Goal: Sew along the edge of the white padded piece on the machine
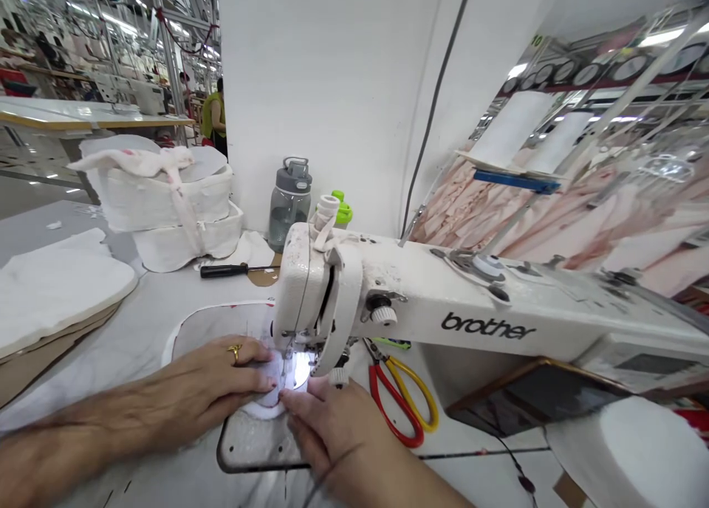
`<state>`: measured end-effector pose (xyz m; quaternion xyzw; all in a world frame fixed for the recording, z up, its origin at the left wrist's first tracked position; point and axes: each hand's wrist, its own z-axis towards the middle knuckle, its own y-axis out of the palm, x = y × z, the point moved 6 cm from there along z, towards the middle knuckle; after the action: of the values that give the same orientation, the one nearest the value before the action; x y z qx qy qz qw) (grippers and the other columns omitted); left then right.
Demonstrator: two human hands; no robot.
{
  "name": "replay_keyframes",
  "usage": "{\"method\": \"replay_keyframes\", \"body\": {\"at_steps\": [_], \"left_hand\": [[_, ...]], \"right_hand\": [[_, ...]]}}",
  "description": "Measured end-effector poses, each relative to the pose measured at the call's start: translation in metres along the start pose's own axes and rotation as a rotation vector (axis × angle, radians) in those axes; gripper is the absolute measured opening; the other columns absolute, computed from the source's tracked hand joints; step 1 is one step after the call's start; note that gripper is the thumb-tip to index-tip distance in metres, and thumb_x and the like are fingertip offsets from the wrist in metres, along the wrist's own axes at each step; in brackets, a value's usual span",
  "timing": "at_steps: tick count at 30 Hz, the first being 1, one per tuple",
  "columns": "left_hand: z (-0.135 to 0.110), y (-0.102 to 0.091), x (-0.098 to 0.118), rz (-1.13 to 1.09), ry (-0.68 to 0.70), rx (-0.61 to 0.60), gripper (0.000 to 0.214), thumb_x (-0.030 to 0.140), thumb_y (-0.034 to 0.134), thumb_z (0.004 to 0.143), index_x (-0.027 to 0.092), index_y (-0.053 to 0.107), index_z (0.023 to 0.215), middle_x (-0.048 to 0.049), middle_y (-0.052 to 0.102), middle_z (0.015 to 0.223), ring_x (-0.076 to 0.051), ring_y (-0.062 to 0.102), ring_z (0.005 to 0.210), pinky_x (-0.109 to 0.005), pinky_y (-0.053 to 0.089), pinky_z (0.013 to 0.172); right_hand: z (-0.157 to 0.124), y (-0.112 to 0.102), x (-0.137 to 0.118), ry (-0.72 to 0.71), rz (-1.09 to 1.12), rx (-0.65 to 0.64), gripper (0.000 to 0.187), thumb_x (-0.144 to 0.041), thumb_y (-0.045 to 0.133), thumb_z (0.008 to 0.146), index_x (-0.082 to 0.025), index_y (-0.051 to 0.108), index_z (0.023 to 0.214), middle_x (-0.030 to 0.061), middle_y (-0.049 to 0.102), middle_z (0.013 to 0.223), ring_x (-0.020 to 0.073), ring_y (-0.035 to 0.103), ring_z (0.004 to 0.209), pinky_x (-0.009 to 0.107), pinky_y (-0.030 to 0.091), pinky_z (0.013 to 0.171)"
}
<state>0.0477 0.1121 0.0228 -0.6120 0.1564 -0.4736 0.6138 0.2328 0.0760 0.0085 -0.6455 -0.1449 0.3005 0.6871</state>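
A white Brother sewing machine [443,301] crosses the table from the right, its needle end lit over the metal plate [249,441]. A small white fabric piece [269,401] lies under the needle. My left hand [204,390], with a gold ring, presses flat on the fabric from the left. My right hand [332,427] rests on the fabric's near right edge, fingertips touching it beside the presser foot.
Red and yellow scissors [402,401] lie right of the needle. A black-handled tool [224,270], a grey water bottle [289,201] and stacked white fabric bundles [166,205] sit behind. White padding [49,286] lies left. A phone [526,397] leans under the machine arm. A person stands far back.
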Motion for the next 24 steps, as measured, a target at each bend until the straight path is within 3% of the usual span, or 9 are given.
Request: {"method": "replay_keyframes", "body": {"at_steps": [6,14,20,24], "left_hand": [[0.002,0.004,-0.003,0.045,0.032,0.122,0.034,0.024,0.041,0.108,0.034,0.069,0.124,-0.0044,0.067,0.121,-0.021,0.063,0.109,-0.033,0.048,0.099],[0.003,0.010,-0.011,0.155,0.009,0.153,0.040,0.017,0.041,0.103,0.034,0.067,0.130,-0.0041,0.067,0.128,-0.023,0.061,0.114,-0.037,0.046,0.101],[0.003,0.015,-0.006,0.239,-0.080,0.203,0.037,0.023,0.043,0.103,0.031,0.067,0.130,-0.0066,0.069,0.119,-0.028,0.061,0.105,-0.042,0.044,0.094],[0.002,0.008,-0.004,0.231,-0.106,0.163,0.031,0.033,0.047,0.105,0.030,0.069,0.127,-0.0079,0.068,0.122,-0.027,0.060,0.104,-0.041,0.044,0.092]], "right_hand": [[0.003,0.010,0.006,0.093,-0.069,-0.015,0.042,-0.043,0.043,0.106,-0.034,0.063,0.142,0.0115,0.073,0.108,0.0317,0.070,0.093,0.044,0.056,0.082],[0.009,0.008,0.004,0.096,-0.152,-0.085,0.047,-0.044,0.034,0.109,-0.037,0.056,0.151,0.0117,0.072,0.111,0.0313,0.070,0.093,0.044,0.058,0.079],[0.007,0.008,0.005,0.088,-0.148,-0.048,0.047,-0.043,0.033,0.109,-0.035,0.059,0.147,0.0115,0.073,0.108,0.0318,0.069,0.089,0.045,0.058,0.077],[0.007,0.007,0.007,0.086,-0.084,0.015,0.042,-0.041,0.039,0.107,-0.031,0.069,0.135,0.0105,0.074,0.099,0.0302,0.068,0.085,0.042,0.056,0.076]]}}
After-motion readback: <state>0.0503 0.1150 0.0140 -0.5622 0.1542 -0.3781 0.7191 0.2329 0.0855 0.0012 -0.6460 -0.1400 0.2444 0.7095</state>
